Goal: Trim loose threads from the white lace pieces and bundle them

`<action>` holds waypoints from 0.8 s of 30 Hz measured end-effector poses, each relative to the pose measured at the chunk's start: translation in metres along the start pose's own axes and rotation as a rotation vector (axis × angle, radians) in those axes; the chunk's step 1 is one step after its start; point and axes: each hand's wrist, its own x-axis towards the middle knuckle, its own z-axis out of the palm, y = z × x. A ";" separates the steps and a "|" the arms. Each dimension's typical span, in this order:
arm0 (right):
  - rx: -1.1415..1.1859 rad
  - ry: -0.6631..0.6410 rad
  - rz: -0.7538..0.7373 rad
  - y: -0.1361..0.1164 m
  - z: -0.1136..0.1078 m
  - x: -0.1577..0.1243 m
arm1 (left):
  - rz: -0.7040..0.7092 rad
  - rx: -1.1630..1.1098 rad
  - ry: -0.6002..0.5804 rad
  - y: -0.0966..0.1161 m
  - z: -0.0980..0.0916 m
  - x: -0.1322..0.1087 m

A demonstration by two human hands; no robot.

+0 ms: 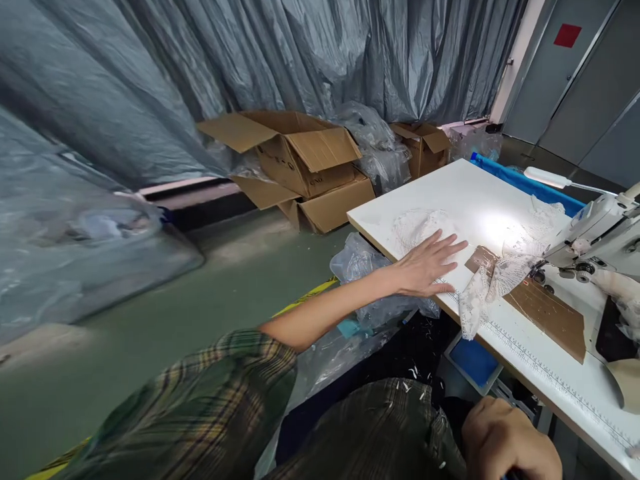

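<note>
My left hand (430, 265) reaches over the white sewing table (445, 190) with its fingers spread, at the edge of a piece of white lace (417, 223). More white lace (493, 283) runs up to the sewing machine (595, 230) and hangs over the table's front edge, just right of my left hand. A brown board (550, 317) lies under the needle area. My right hand (510, 440) is closed, low in front of my body and off the table; a small dark bit shows beneath it, too little to name.
Open cardboard boxes (320, 160) and clear plastic bags (380, 143) stand behind the table, before a grey sheet curtain (320, 53). A white lamp (547, 177) lights the tabletop. A measuring tape strip (540, 363) runs along the front edge, above a blue bin (473, 360).
</note>
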 end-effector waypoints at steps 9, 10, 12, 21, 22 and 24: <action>-0.307 0.527 0.682 0.028 0.007 0.015 | -0.082 -0.092 0.269 0.047 0.004 -0.056; -0.313 0.541 0.726 0.035 0.007 0.017 | -0.108 -0.125 0.263 0.054 0.007 -0.062; -0.306 0.553 0.767 0.047 0.010 0.020 | -0.154 -0.207 0.192 0.072 0.013 -0.075; -0.441 0.485 0.543 0.046 0.036 0.019 | -0.464 -0.405 0.213 0.112 0.014 -0.110; -0.446 0.390 0.486 0.041 0.040 0.015 | -0.511 -0.429 0.275 0.112 0.008 -0.107; -0.410 0.188 0.364 0.029 0.048 0.007 | -0.565 -0.514 0.372 0.112 -0.003 -0.098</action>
